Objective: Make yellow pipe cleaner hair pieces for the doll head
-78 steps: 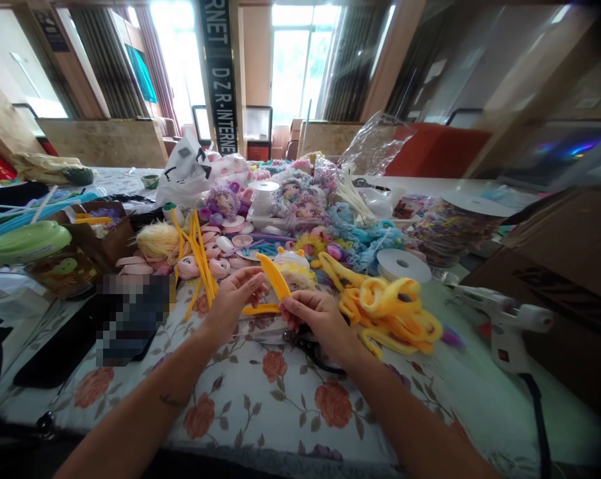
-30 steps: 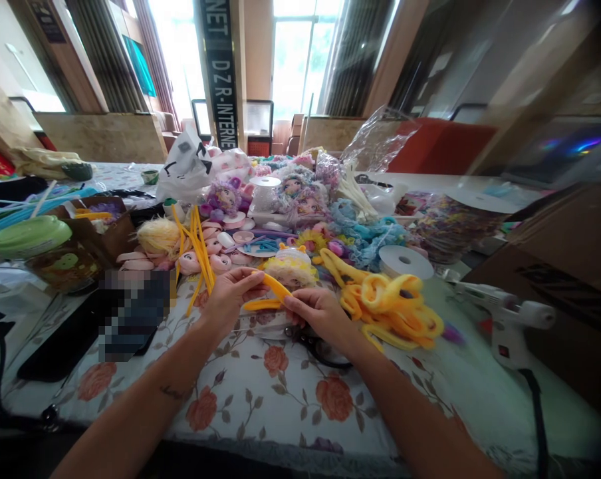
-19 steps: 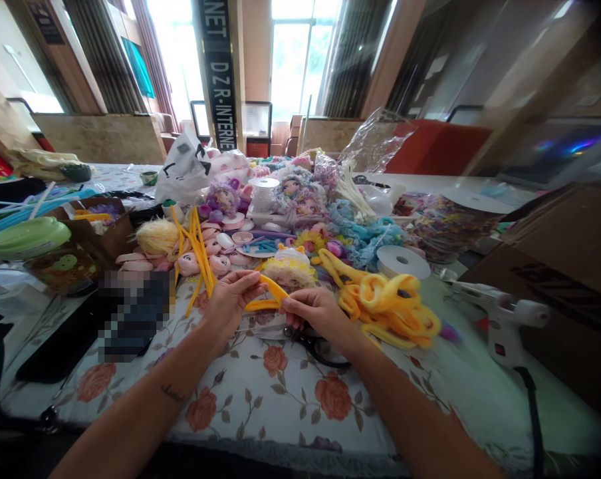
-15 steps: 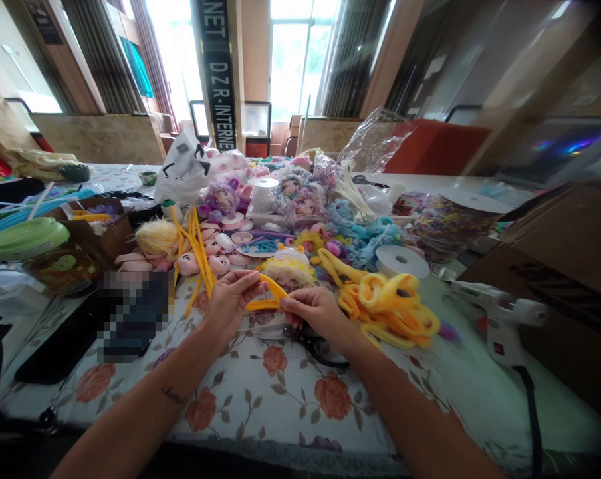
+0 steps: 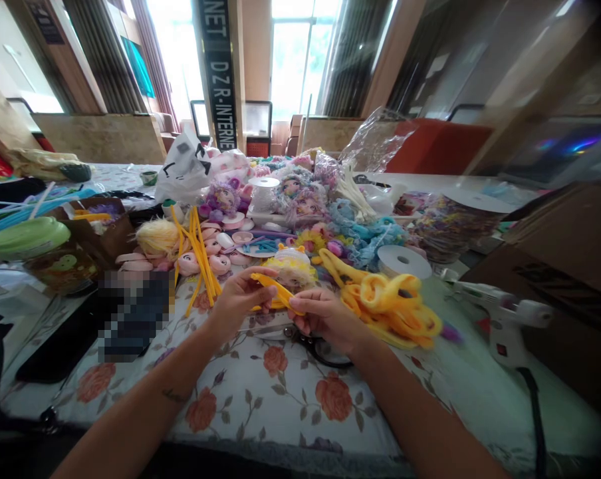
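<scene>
Your flat yellow strip (image 5: 279, 291) looks matt; the looped yellow cord heap (image 5: 390, 299), fuzzy and plush; the white pistol-shaped glue gun (image 5: 504, 322), smooth plastic; the crumpled clear film (image 5: 377, 143), glossy plastic.

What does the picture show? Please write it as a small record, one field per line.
Left hand: pinches a narrow, yellow, soft-looking strip
Right hand: pinches the same strip, lower down in view
Below hands: black-handled metal scissors on white rose-printed cloth
Right of hands: tangled, fuzzy yellow cord
Far right: white plastic glue gun
Left of hands: thin orange-yellow strips beside pale doll heads
</scene>
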### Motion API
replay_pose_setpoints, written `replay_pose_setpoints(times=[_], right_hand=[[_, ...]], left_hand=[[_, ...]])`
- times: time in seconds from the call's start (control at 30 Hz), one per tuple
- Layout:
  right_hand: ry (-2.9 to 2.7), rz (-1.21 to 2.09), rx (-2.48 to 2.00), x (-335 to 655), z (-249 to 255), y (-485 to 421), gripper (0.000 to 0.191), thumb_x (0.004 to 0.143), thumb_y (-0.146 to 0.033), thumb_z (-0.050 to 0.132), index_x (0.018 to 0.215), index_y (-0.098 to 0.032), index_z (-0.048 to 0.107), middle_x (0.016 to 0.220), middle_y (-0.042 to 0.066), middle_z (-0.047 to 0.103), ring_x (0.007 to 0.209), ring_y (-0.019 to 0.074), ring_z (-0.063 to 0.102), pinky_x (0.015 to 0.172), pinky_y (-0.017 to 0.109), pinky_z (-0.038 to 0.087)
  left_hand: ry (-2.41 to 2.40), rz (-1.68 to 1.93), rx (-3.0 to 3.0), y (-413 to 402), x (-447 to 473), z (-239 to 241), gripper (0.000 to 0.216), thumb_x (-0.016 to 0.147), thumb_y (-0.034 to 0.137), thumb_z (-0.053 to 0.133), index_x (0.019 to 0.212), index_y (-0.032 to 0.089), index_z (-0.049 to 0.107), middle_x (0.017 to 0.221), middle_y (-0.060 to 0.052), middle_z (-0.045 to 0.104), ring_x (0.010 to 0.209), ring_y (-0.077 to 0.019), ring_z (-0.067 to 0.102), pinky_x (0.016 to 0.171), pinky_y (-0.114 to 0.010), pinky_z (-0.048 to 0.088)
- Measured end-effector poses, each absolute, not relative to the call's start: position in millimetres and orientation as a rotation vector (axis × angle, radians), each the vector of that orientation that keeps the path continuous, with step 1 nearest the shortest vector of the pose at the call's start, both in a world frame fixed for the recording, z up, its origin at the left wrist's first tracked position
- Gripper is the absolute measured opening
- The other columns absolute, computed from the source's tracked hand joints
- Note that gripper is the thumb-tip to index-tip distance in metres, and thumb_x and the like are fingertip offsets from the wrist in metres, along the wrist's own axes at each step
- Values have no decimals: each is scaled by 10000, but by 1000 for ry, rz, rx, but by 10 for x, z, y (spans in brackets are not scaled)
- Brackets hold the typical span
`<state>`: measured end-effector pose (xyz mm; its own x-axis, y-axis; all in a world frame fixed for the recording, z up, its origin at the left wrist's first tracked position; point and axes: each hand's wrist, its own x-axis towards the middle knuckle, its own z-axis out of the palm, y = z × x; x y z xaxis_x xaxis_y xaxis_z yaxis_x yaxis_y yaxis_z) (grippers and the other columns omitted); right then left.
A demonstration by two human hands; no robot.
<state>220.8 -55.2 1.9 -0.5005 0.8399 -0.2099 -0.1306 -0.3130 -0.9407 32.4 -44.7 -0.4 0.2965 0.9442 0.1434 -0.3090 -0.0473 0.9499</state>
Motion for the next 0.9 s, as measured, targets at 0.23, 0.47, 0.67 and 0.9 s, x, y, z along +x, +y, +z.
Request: replay_pose_setpoints(times=[0.23, 0.47, 0.67, 0.9], right_hand=[[-986, 2176, -771, 2118, -41, -599, 246, 709, -315, 730, 633, -97, 643, 465, -16, 509, 405, 48, 399, 392, 178, 257], [-928, 2202, -767, 2096, -44, -611, 234, 709, -294, 732, 637, -94, 636, 464, -18, 499, 414, 46, 398, 398, 173, 234], [-940, 2194, -758, 2067, -22, -619, 230, 727, -292, 723, 644, -93, 642, 467, -19, 504, 414, 45, 406, 400, 175, 242], [-988, 2167, -752, 2052, -1, -633, 237, 730, -306, 722, 642, -102, 642, 472, -24, 502, 418, 46, 401, 401, 180, 252]], left_hand=[[864, 1361, 1294, -439, 337, 33, 175, 653, 231, 779, 764, 152, 669, 575, 32, 603, 497, -78, 537, 493, -187, 463], [1016, 1527, 1475, -493, 372, 41, 115, 760, 262, 684, 780, 149, 681, 582, 19, 594, 504, -95, 559, 500, -201, 471], [1143, 1672, 1788, -537, 368, -4, 176, 874, 273, 553, 850, 162, 688, 592, 17, 584, 529, -98, 555, 537, -202, 453], [1261, 1635, 1792, -536, 358, -32, 299, 935, 335, 434, 901, 149, 666, 577, 8, 566, 539, -110, 548, 565, -217, 447]])
